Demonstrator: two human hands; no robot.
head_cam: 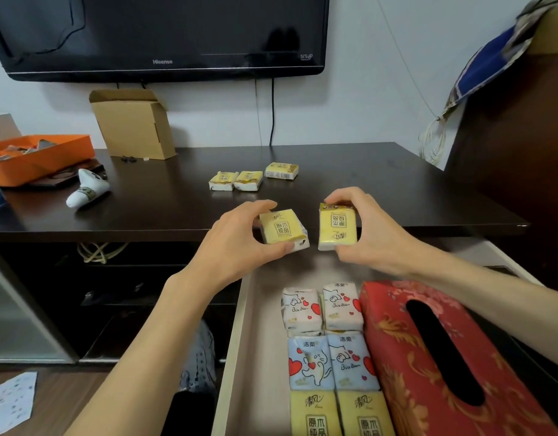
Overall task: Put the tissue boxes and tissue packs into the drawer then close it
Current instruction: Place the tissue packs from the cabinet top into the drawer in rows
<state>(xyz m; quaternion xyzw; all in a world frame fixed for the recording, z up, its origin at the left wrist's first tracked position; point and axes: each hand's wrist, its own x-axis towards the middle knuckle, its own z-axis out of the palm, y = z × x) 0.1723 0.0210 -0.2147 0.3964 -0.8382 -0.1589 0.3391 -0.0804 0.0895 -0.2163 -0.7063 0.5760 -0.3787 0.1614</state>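
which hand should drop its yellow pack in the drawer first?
Probably right. The right hand holds its yellow pack nearer the bare drawer floor behind the white packs; the left hand sits over the drawer's left wall.

Both bare forearms reach forward from the bottom of the view, wrists angled inward so the hands sit near each other but apart. The left hand (pixel 240 237) pinches a small yellow plastic-wrapped tissue pack (pixel 282 229) between thumb and curled fingers. The right hand (pixel 373 229) grips another small yellow tissue pack (pixel 337 226) the same way, fingers over its top edge, thumb below.
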